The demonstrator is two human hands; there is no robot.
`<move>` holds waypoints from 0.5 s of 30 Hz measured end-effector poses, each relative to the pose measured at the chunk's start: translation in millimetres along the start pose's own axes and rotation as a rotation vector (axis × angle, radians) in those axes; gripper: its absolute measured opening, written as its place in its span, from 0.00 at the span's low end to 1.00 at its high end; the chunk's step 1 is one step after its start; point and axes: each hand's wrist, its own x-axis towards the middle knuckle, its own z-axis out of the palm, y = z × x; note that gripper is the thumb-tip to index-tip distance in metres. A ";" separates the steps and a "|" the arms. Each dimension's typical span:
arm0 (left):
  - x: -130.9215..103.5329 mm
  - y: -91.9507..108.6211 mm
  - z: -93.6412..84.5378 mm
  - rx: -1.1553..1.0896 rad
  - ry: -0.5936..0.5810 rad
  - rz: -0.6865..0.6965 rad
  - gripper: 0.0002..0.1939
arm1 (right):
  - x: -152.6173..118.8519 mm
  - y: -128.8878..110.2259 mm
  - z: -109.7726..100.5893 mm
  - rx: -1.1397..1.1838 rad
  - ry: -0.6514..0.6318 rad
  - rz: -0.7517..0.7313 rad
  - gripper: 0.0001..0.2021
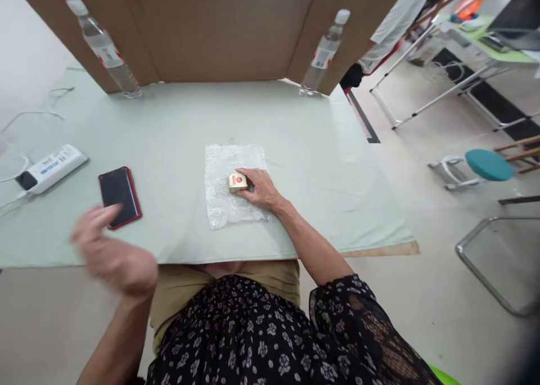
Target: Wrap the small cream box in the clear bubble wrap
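Observation:
A small cream box (237, 182) with red print rests on a sheet of bubble wrap (219, 205) near the middle of the table. My right hand (262, 189) grips the box from its right side, thumb and fingers round its edges. To the left, my left hand (113, 256) is raised near the table's front edge, blurred by motion, and its fingers are too smeared to read. Just beyond it lies a dark phone (119, 196) in a red case, its lower part close to my left fingertips in the picture.
A cardboard panel (219, 31) stands at the back, with plastic bottles at its left (110, 56) and right (324, 56). A white power bank (54, 168) with cables lies at far left. Beyond the green tablecloth (316, 137), a teal stool (489, 164) stands at right.

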 end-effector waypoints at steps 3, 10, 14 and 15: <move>-9.3 -1.4 21.8 -0.015 -0.189 0.105 0.12 | -0.5 0.7 -3.3 0.045 -0.016 0.006 0.38; -3.2 -22.7 109.8 -0.010 -0.648 0.110 0.35 | -0.2 2.7 -7.2 0.096 -0.010 0.011 0.27; -6.7 -36.8 123.4 0.100 -0.675 0.153 0.39 | -0.1 4.9 -7.5 0.110 -0.010 -0.002 0.27; -7.9 -38.2 123.4 0.116 -0.671 0.169 0.39 | -0.2 5.3 -7.9 0.115 -0.008 -0.005 0.27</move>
